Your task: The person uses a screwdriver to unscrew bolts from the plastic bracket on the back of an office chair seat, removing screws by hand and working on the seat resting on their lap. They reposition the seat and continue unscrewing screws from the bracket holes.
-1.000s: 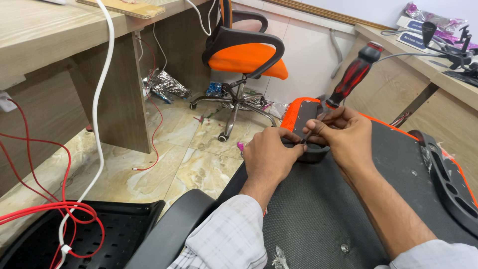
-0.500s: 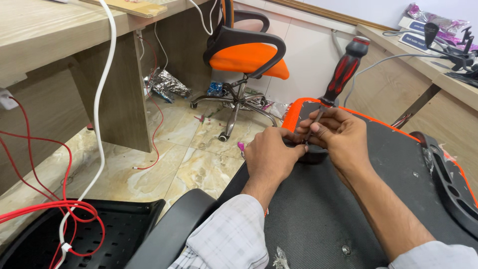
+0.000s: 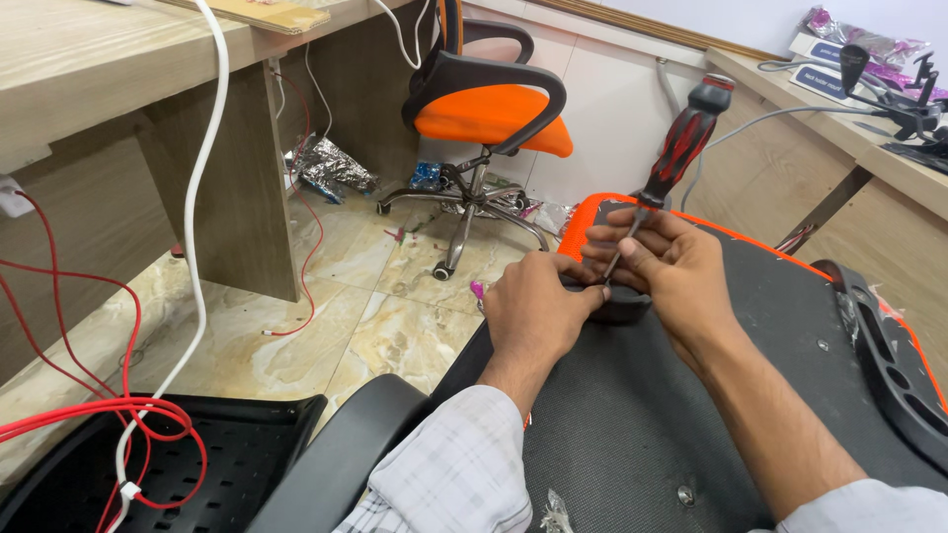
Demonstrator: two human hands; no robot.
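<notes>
Both hands meet over the far end of an upturned chair seat (image 3: 691, 395), whose black underside with an orange rim fills the lower right. The right hand (image 3: 681, 281) pinches the thin shaft of a red-and-black screwdriver (image 3: 681, 148) between thumb and fingers, the handle standing up and tilted away, its tip going down at a small dark fitting (image 3: 622, 301) on the seat. The left hand (image 3: 533, 311) is curled with its fingers pressed on that same fitting, just beside the tip; the knuckles hide the exact contact. A black curved armrest (image 3: 889, 365) lies on the seat's right edge, and a small bolt head (image 3: 684, 494) sits in the fabric near the right forearm. Beyond the hands, an orange-seated office chair (image 3: 489, 109) stands upright on the marble floor (image 3: 296, 326), with crumpled foil (image 3: 331, 170) under a wooden desk (image 3: 118, 89). A white cable (image 3: 202, 197) hangs from that desk and red wires (image 3: 109, 415) loop over a black perforated panel (image 3: 148, 464) at lower left. Another desk (image 3: 839, 148) to the right carries gear too small to tell.
</notes>
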